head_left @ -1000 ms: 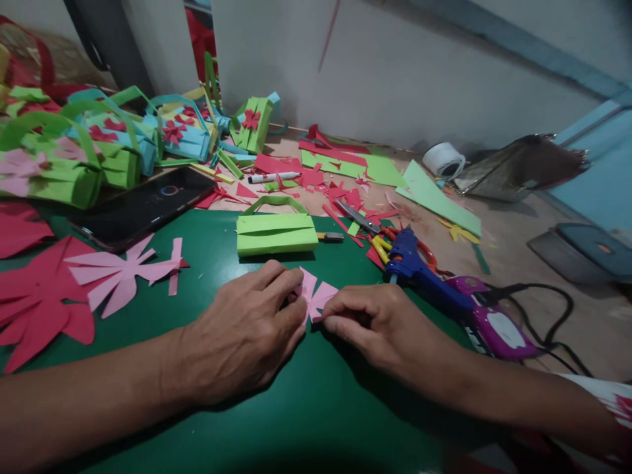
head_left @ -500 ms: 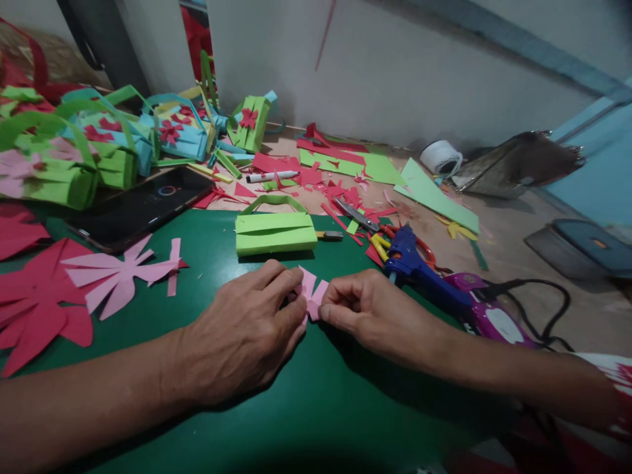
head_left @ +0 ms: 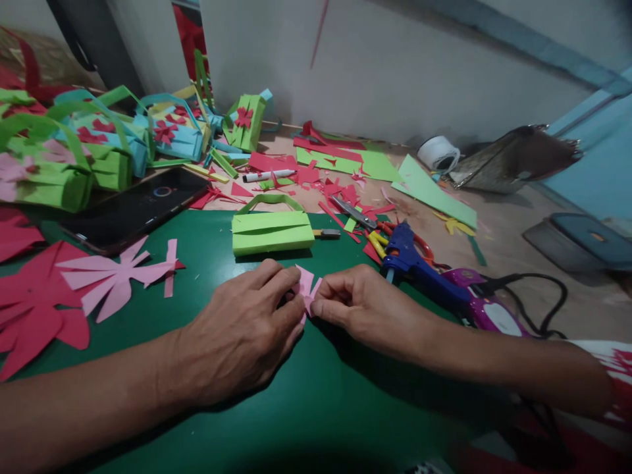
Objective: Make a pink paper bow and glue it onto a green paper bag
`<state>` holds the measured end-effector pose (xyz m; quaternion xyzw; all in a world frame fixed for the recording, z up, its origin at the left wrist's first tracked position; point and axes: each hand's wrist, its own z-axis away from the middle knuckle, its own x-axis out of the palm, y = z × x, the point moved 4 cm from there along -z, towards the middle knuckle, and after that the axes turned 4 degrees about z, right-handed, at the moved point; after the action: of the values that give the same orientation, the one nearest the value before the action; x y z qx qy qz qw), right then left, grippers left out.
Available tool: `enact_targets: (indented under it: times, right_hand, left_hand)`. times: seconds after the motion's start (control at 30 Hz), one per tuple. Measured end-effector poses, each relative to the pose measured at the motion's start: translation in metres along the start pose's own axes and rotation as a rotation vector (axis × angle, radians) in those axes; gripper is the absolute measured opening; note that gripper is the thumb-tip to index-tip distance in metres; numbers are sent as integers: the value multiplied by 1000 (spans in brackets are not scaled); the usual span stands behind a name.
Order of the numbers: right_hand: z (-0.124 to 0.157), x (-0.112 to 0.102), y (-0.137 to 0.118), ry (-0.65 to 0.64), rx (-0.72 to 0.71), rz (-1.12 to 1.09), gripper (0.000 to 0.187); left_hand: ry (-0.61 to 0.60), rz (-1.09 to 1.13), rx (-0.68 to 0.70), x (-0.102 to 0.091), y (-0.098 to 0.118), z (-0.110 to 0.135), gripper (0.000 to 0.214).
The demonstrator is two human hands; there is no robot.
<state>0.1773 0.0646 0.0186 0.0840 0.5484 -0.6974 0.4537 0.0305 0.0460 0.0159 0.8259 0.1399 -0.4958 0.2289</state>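
Note:
Between my two hands is a small pink paper flower (head_left: 306, 280), partly covered by fingers. My left hand (head_left: 251, 322) grips its left side between thumb and fingers. At its right edge, my right hand (head_left: 353, 299) pinches a petal with thumb and forefinger. Just beyond them a light green paper handbag (head_left: 272, 234) with a looped handle lies on the green mat (head_left: 306, 408). A cutter tip (head_left: 326, 234) sticks out at the bag's right end. To the left lie a larger pink paper flower (head_left: 118, 276) and red paper flowers (head_left: 39, 303).
On the right are a blue and purple glue gun (head_left: 429, 273) with a cable, and scissors (head_left: 353, 212). Behind lie a marker (head_left: 268, 176) and red scraps. A phone (head_left: 138, 207) and several paper bags (head_left: 113, 145) stand at left; a lidded box (head_left: 582, 240) sits far right.
My right hand has shifted slightly left along the pink flower, covering more of its right petal. My left hand keeps its hold. The whole view has moved a little.

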Motion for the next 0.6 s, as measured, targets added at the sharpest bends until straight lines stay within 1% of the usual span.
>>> enact_targets:
  times: [0.1, 0.2, 0.33, 0.47, 0.6]
  right_hand:
    - [0, 1, -1, 2, 14, -53, 25]
    - [-1, 2, -2, 16, 84, -144, 17]
    - [-2, 1, -3, 47, 174, -211, 16]
    - [-2, 1, -2, 28, 163, -242, 16]
    - [-2, 2, 0, 11, 173, -263, 20]
  left_hand:
    - [6, 1, 7, 0, 0, 0, 23]
    - [-1, 12, -6, -1, 0, 1, 23]
    - [-18, 20, -21, -1, 0, 1, 23]
    - [-21, 6, -6, -1, 1, 0, 25]
    - [-18, 3, 1, -1, 0, -1, 25]
